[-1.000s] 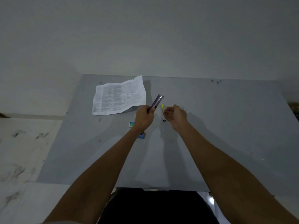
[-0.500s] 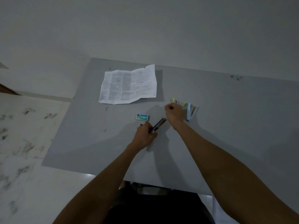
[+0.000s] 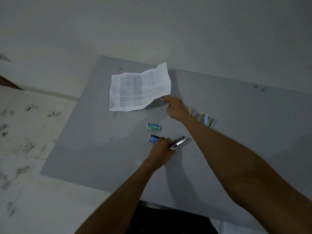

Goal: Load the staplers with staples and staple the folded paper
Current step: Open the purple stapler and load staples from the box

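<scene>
Left hand (image 3: 161, 152) clenched round slim purple-and-chrome metal stapler (image 3: 178, 143), right hand (image 3: 175, 107) pinching corner of creased printed white paper sheet (image 3: 139, 88), matte grey table (image 3: 87, 141)

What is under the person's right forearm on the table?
Small staplers, yellow and light blue, lie beside and partly beneath the right forearm. Only their ends show past the arm; how many there are, and whether they are open, is hidden.

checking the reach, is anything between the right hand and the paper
Nothing visible. The right hand is already at the paper's near right corner, which is lifted off the table.
</scene>
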Tool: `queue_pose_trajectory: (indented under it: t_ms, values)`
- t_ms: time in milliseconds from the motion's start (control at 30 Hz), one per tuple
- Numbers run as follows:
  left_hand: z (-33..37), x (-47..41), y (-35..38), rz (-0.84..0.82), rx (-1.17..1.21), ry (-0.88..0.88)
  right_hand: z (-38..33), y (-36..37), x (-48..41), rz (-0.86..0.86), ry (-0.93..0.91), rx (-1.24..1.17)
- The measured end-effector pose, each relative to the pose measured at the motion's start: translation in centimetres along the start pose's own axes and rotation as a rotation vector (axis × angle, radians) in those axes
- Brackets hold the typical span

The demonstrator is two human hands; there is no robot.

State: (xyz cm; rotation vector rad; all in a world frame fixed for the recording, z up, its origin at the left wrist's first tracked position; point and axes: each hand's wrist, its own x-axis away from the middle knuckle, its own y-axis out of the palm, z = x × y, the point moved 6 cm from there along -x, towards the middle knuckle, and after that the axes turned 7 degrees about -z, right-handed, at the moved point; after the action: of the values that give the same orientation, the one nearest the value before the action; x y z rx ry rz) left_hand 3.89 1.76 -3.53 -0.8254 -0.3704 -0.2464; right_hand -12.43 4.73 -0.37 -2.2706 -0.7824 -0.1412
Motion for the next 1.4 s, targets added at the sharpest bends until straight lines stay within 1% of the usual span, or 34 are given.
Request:
queue_pose_trajectory:
  t_ms: [233,367,433,600,767,833,900,1000,1067,1167,1300,1400]
  values:
    - [0.7,-0.4,0.1,-0.019,-0.054,-0.034,0.1,0.4,-2.3,-0.04,0.014,0.071]
    - [0.6,-0.4,0.3,-0.02,-0.074,-0.04,-1.6,1.9,-3.8,-0.105,-0.104,0.102]
    - [0.7,-0.5,0.2,-0.014,-0.105,-0.029,-2.4,2.4,-4.3,-0.139,-0.131,0.101]
    - [0.8,-0.8,0.2,-0.009,-0.158,-0.034,-3.1,3.9,-4.6,-0.221,-0.13,0.14]
    - [1.3,-1.1,0.2,0.008,-0.182,-0.043,-2.5,6.9,-2.6,-0.343,-0.138,0.278]
    - [1.4,-1.2,0.2,0.015,-0.172,-0.036,-1.8,7.4,-1.6,-0.307,-0.121,0.317]
    - [1.4,-1.3,0.1,0.009,-0.184,-0.035,-1.3,6.6,-1.1,-0.186,-0.12,0.331]
    - [1.1,-1.1,0.1,0.007,-0.212,-0.041,-0.6,3.9,-1.3,0.046,-0.08,0.396]
    - [1.0,-1.0,0.0,0.009,-0.226,-0.041,-0.1,2.1,-1.9,0.121,-0.034,0.46]
    - [0.7,-0.9,-0.1,0.017,-0.219,-0.046,0.8,0.6,-3.1,0.107,-0.004,0.518]
    - [0.6,-0.9,-0.1,0.025,-0.196,-0.041,2.2,0.8,-3.8,0.05,-0.009,0.543]
    - [0.7,-0.7,-0.1,0.028,-0.194,-0.029,2.2,1.5,-3.0,0.059,-0.041,0.602]
